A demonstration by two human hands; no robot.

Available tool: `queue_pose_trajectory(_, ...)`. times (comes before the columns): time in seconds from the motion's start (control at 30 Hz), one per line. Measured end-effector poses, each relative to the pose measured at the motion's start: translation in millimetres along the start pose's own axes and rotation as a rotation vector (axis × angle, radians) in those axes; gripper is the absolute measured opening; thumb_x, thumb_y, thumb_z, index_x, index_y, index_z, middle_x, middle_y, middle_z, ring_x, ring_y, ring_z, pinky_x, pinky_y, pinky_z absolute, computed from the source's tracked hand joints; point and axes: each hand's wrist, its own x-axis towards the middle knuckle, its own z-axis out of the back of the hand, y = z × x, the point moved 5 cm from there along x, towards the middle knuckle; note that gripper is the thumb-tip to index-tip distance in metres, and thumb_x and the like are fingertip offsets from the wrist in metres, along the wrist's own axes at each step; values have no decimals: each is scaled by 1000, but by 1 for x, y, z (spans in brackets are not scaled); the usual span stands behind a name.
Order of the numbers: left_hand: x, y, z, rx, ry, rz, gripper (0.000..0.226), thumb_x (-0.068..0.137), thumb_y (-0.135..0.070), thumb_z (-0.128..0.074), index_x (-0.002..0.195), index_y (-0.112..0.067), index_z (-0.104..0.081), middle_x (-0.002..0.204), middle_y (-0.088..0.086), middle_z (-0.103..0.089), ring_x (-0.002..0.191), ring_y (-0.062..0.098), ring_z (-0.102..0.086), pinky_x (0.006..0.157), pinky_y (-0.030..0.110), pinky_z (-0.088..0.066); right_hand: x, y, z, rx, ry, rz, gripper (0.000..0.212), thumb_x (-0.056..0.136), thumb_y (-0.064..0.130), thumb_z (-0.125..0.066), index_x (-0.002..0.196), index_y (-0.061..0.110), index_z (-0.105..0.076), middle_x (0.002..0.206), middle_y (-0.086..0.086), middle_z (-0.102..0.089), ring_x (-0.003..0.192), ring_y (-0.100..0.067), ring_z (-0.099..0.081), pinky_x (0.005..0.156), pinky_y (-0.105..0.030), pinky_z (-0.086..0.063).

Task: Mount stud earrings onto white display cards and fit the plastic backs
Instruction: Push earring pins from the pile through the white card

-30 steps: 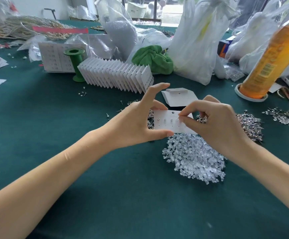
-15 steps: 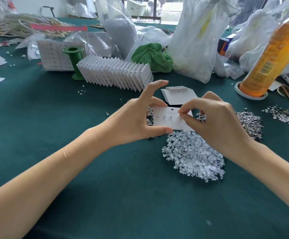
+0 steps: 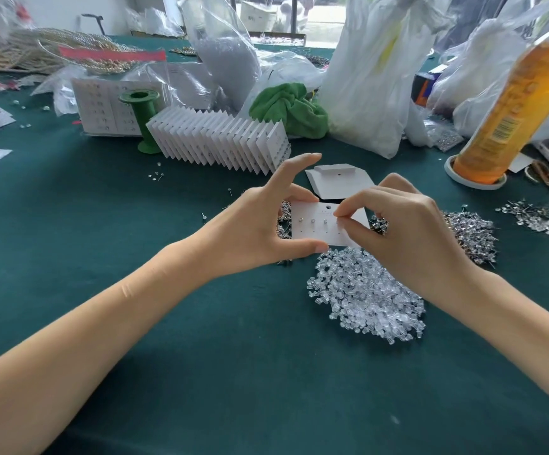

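My left hand [image 3: 253, 231] pinches a white card [image 3: 315, 229] by its left edge, just above the green table [image 3: 201, 356], while my right hand [image 3: 407, 234] pinches at the fourth hole; what it holds is too small to tell. Three studs [image 3: 312, 221] are in, several holes remain. A finished row [image 3: 220, 139] suggests steady progress; loose backs [image 3: 368, 297] and studs remain.
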Motion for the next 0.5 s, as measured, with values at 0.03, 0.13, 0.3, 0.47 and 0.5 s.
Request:
queue_pose_trajectory(0.03, 0, 0, 0, -5, -1, 1, 95, 68, -57, -73, 141, -48, -14, 116, -16, -63, 90, -9, -54, 79, 4, -38, 0, -1, 0, 3, 5, -4, 9, 80, 7, -75, 87, 12, -72, 75, 20, -54, 78, -10, -44, 67, -28, -41)
queue_pose_trajectory(0.13, 0, 0, 0, -15, 0, -2, 95, 68, -56, -73, 141, -47, -14, 116, -17, -63, 93, -9, -54, 82, 5, -38, 1, -4, 1, 26, 9, -31, 12, 82, 7, -73, 92, 14, -73, 77, 28, -51, 78, -9, -42, 70, -22, -38)
queue_pose_trajectory(0.3, 0, -1, 1, -25, -5, 0, 94, 69, -55, -74, 141, -48, -14, 114, -22, -62, 98, -12, -53, 85, 4, -36, 0, -10, 3, 110, 12, -123, 18, 86, 5, -67, 91, 21, -72, 82, 29, -52, 80, 1, -44, 72, -8, -34)
queue_pose_trajectory(0.47, 0, -4, 3, -32, -24, 3, 95, 67, -57, -73, 141, -48, -15, 116, -21, -62, 106, -12, -51, 89, 2, -33, 1, -24, 16, 225, -87, -382, 22, 86, 13, -67, 99, 31, -65, 91, 23, -60, 71, 3, -50, 64, -5, -37)
queue_pose_trajectory(0.5, -1, -5, 4, -32, -27, -1, 94, 67, -57, -73, 141, -48, -15, 116, -21, -62, 104, -14, -50, 87, 2, -33, -2, -27, 19, 280, -94, -455, 23, 85, 18, -68, 102, 32, -63, 96, 20, -62, 71, 2, -53, 64, -6, -40)
